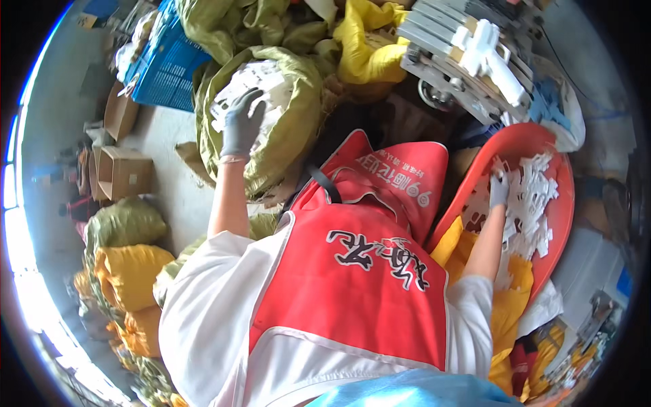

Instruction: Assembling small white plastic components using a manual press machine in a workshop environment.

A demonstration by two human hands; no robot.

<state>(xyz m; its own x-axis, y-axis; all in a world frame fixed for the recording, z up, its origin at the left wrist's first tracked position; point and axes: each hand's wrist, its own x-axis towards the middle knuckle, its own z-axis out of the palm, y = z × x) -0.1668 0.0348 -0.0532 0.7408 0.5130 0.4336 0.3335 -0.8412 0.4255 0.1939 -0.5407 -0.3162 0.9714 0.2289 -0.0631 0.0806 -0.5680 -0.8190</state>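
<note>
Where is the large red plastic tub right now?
In the head view, the large red plastic tub sits at the person's right, holding small white pieces, the grey-gloved right hand over them.

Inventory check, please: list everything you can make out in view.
Open sack: one, green, upper centre-left
Tub: one, red, right
White pieces: many, white, in the open sack and tub
Crate: one, blue, upper left
Metal equipment: one stack, grey, upper right
Cardboard boxes: at least two, brown, left
Other sacks: several, green and yellow, left, top and right
Apron: one, red, centre
Left grip: one, grey-gloved, at the sack's pieces
Right grip: one, grey-gloved, at the tub's pieces
</note>
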